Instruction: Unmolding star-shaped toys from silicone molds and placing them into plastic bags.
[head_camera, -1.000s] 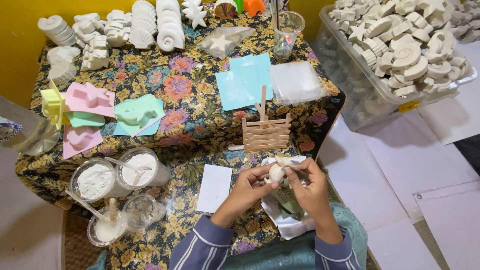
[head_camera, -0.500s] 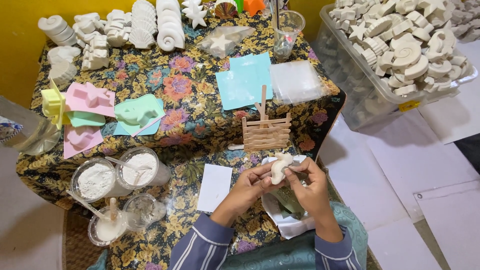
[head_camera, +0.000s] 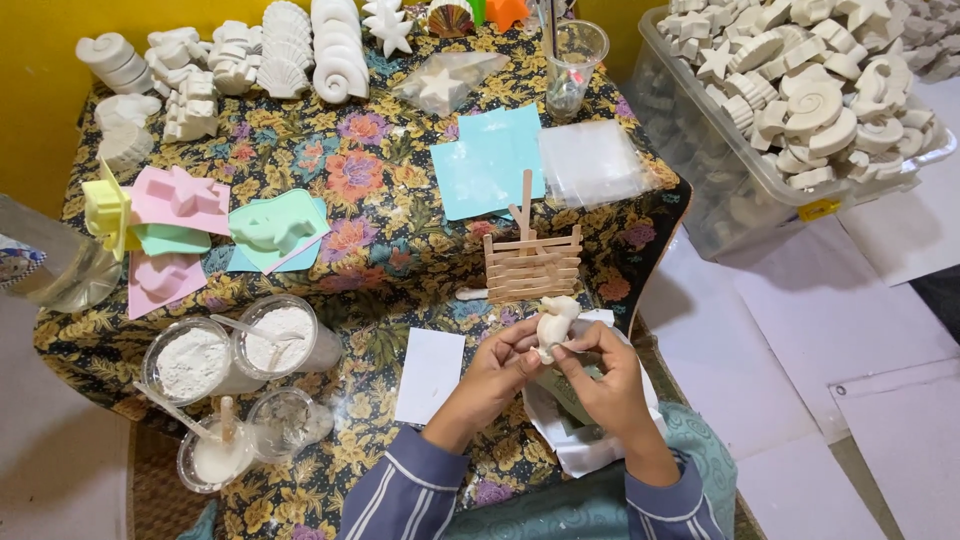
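Clear plastic bin beside the table's right edge holds many white plaster shapes. Two cups near front-left corner hold white powder. At front edge, left hand & right hand both grip a small white plaster figure, fingers closed around it.

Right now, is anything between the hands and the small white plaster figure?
Nothing visible. The left hand and right hand both grip the small white plaster figure directly, bare fingers on it, just above the white cloth on the lap.
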